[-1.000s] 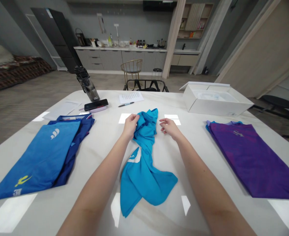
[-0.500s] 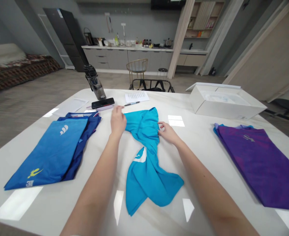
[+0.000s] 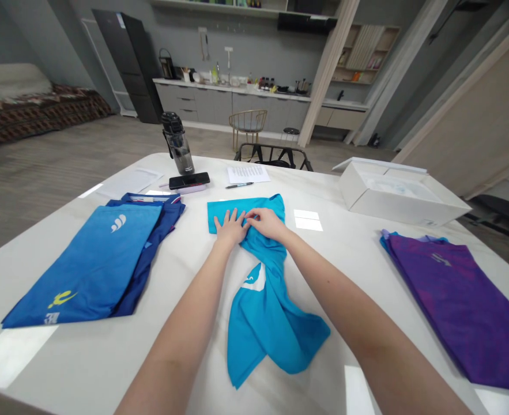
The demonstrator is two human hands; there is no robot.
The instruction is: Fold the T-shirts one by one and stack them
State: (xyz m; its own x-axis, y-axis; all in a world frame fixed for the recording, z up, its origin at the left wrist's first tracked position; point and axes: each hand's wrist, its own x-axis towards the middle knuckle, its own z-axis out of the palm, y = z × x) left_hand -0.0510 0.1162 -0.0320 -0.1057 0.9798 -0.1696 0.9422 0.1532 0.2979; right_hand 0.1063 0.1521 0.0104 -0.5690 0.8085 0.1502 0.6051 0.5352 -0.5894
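Note:
A turquoise garment [image 3: 275, 314] with a white patch lies twisted on the white table, its lower end fanned out toward me. Across its upper part my left hand [image 3: 232, 229] rests flat, fingers spread on the fabric. Close beside it, my right hand [image 3: 266, 223] is closed in a pinch on the turquoise cloth, thumb and forefinger near the left hand's fingertips. The exact fold between those fingers is partly hidden. Beyond the hands, the garment's far left end lies flat with a straight edge.
Folded blue shirts [image 3: 94, 248] lie on the left, and folded purple clothing [image 3: 462, 300] on the right. A bottle [image 3: 180, 147], a phone [image 3: 189, 181], a pen [image 3: 239, 185] and a printed sheet [image 3: 249, 173] stand or lie at the back. An open white box [image 3: 396, 199] sits back right.
My left hand has come down from above the garment's left end onto its upper part. My right hand has moved left from the garment's right edge to pinch cloth beside it.

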